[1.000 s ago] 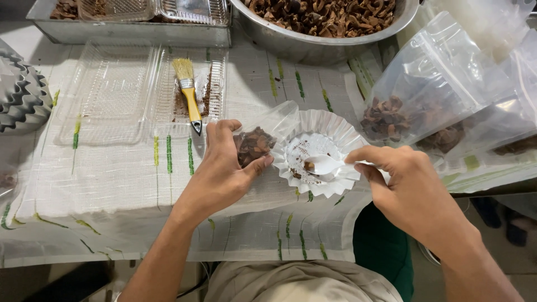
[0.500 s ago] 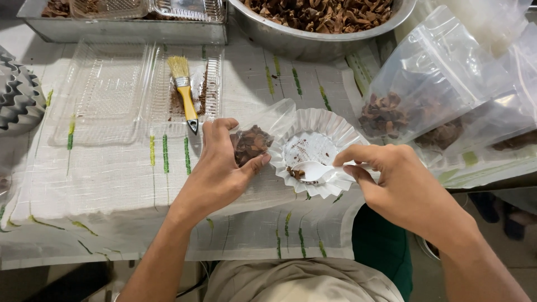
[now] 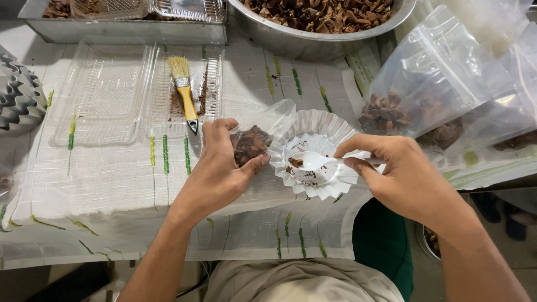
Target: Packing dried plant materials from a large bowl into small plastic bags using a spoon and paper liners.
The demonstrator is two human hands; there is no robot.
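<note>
White plastic spoon (image 3: 313, 161), light and stiff, pinched at its handle by right hand (image 3: 404, 178); at 9 o'clock, left hand (image 3: 221, 170) grasping limp, crinkly bag (image 3: 251, 142).

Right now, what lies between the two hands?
In the head view, the left hand holds a small clear bag of brown pieces; the white fluted paper dish lies between, under the right hand's white spoon.

The metal bowl (image 3: 313, 33) of brown pieces and the steel tray (image 3: 128, 31) run off the top edge. The right hand (image 3: 405, 179) hides the white spoon's (image 3: 313, 161) handle end.
</note>
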